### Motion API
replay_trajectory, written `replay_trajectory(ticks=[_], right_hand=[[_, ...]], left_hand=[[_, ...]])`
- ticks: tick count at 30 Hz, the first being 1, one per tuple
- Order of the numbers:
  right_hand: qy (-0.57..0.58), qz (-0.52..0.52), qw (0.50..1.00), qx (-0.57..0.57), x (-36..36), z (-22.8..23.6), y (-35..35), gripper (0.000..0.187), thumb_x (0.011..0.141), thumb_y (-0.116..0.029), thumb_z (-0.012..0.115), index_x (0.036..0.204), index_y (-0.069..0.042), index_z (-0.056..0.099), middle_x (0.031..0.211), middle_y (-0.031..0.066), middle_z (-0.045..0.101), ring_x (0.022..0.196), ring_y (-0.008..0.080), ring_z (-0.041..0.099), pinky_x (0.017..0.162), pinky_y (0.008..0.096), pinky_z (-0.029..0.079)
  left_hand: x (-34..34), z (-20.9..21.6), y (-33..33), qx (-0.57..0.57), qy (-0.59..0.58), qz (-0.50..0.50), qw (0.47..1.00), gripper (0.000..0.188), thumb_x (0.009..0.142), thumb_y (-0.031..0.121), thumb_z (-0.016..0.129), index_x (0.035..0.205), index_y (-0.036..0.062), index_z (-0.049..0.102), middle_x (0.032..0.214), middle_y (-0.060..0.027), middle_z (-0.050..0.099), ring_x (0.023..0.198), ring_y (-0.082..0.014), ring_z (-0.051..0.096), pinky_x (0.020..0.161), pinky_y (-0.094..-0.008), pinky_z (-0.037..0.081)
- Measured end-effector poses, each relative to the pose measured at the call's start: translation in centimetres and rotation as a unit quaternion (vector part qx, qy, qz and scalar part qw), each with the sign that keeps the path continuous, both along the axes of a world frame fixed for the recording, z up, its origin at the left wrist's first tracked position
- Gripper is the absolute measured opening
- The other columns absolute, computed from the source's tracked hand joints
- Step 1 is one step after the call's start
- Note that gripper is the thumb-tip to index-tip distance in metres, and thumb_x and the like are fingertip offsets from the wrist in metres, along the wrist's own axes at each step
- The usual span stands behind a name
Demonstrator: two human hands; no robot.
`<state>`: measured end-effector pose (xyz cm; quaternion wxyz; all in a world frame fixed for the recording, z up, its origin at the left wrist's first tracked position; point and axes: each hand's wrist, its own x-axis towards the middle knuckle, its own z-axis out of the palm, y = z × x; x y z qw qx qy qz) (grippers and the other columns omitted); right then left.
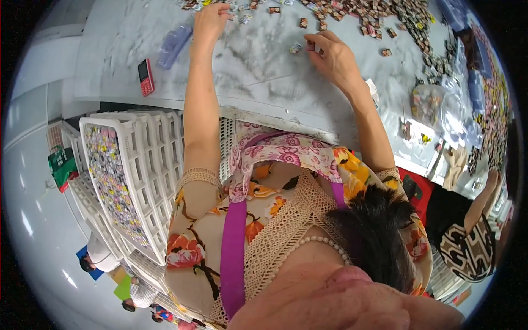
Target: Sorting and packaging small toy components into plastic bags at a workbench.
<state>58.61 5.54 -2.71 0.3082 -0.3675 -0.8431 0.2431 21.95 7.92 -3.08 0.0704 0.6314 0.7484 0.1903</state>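
Observation:
My right hand (pixel 336 61) is over the marble-patterned table (pixel 258 71), thumb and forefinger pinched on a small brown square printed piece (pixel 311 46). Just left of those fingers lies a pale printed piece (pixel 295 49). At the far edge of the view my left hand (pixel 210 23) is closed, fingertips together, close to several loose pieces; whatever it may hold is too small to make out. A bluish see-through plastic tray (pixel 175 46) lies left of that hand. Many brown and reddish pieces (pixel 379 10) are scattered across the far side of the table.
A red keypad phone (pixel 146 77) rests near the table's left edge. Stacked white plastic crates (pixel 148 159) stand below, one holding many colourful pieces. To the right are a clear bag (pixel 428 100), blue trays (pixel 476 91), and another person's arm (pixel 482 201).

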Motion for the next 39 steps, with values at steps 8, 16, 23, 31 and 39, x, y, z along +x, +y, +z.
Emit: replay_trajectory(ticks=[8, 16, 23, 31, 39], right_hand=[[-0.011, 0.017, 0.999, 0.032, -1.3, -2.1, 0.4, 0.028, 0.089, -0.009, 0.069, 0.117, -0.008, 0.069, 0.110, 0.0092, 0.067, 0.091, 0.0322, 0.068, 0.077, 0.0390, 0.057], [0.065, 0.046, 0.996, -0.041, -0.7, -1.3, 0.1, 0.031, 0.087, -0.003, 0.069, 0.118, -0.003, 0.068, 0.112, 0.0131, 0.065, 0.093, 0.0316, 0.069, 0.081, 0.0369, 0.057], [0.068, 0.036, 0.996, -0.053, -0.2, -1.7, 0.0, 0.030, 0.089, -0.006, 0.071, 0.119, -0.004, 0.068, 0.111, 0.0119, 0.066, 0.094, 0.0290, 0.070, 0.083, 0.0357, 0.057], [0.068, 0.041, 0.996, -0.047, -1.5, -0.9, 0.1, 0.031, 0.090, -0.009, 0.071, 0.121, -0.007, 0.070, 0.109, 0.0102, 0.068, 0.093, 0.0258, 0.070, 0.082, 0.0340, 0.056], [0.013, 0.051, 0.998, 0.019, -1.7, -1.7, 0.7, 0.033, 0.087, -0.005, 0.073, 0.119, -0.008, 0.070, 0.110, 0.0086, 0.068, 0.092, 0.0279, 0.069, 0.081, 0.0362, 0.056]], left_hand=[[-3.1, -1.0, 4.6, 0.133, 0.005, 0.116, 0.984, 0.026, 0.080, 0.010, 0.069, 0.104, 0.0079, 0.079, 0.097, -0.0193, 0.075, 0.091, -0.0354, 0.072, 0.083, -0.0432, 0.057], [-12.1, -3.7, 6.4, 0.101, 0.034, 0.104, 0.989, 0.023, 0.083, 0.016, 0.071, 0.104, 0.0089, 0.079, 0.105, -0.0176, 0.075, 0.100, -0.0357, 0.070, 0.087, -0.0440, 0.055], [-7.8, -2.6, 6.7, 0.068, 0.044, 0.025, 0.996, 0.025, 0.083, 0.022, 0.075, 0.102, 0.0060, 0.078, 0.103, -0.0190, 0.074, 0.098, -0.0361, 0.070, 0.087, -0.0453, 0.054], [-7.5, -0.6, 6.3, -0.131, 0.017, 0.110, 0.985, 0.024, 0.085, 0.022, 0.074, 0.101, 0.0051, 0.076, 0.088, -0.0179, 0.073, 0.077, -0.0316, 0.072, 0.068, -0.0424, 0.055], [7.0, 1.8, -4.7, -0.045, -0.149, -0.087, 0.984, 0.028, 0.088, 0.015, 0.065, 0.113, 0.0060, 0.072, 0.090, -0.0185, 0.070, 0.082, -0.0329, 0.069, 0.071, -0.0423, 0.053]])
